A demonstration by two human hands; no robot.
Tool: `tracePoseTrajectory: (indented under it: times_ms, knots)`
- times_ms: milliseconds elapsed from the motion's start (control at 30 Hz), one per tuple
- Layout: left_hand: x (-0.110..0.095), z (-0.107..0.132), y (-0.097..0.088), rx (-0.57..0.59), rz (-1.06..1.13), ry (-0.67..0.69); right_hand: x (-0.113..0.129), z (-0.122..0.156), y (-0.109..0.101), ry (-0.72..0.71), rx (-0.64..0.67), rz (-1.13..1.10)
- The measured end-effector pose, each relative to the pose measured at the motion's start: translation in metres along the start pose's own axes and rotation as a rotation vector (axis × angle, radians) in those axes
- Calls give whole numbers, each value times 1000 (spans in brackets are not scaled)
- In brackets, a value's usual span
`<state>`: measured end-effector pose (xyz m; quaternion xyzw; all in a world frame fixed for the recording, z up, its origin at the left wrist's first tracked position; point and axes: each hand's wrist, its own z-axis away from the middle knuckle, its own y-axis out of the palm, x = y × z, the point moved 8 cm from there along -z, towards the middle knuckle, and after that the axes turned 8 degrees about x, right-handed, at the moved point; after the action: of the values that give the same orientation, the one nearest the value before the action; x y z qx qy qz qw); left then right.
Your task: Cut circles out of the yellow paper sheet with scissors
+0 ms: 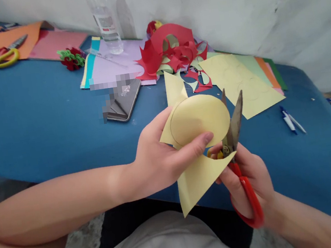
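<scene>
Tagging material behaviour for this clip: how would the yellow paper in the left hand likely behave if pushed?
The yellow paper looks thin, so it is probably light. Its upper flap looks bent, so it would likely flex. Its lower flap tapers to a narrow tip beside the scissors, which may crease easily.

Smooth yellow paper (195, 113), dull metal blades (237, 124)
Red handle (255, 203) glossy plastic; blue tabletop (62, 134) smooth, fairly matt; bottle (108, 27) by its back edge clear, shiny plastic.
</scene>
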<state>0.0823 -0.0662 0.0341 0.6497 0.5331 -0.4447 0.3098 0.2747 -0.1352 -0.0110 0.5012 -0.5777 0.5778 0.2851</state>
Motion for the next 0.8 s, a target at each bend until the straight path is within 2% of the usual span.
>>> tracePoseTrajectory:
  times_ms: [100,333,667,800]
  knots:
    - [-2,0,-1,-4,-11,25,1,0,-1,1,-8,11]
    - [1,1,-2,-21,-71,-8,11,-4,-2,-54,-27,89]
    - [-2,3,-3,-25,-41,40,15,-4,-4,-71,-36,125]
    - [1,2,-2,-21,-48,1,17,-5,-4,-81,-47,146]
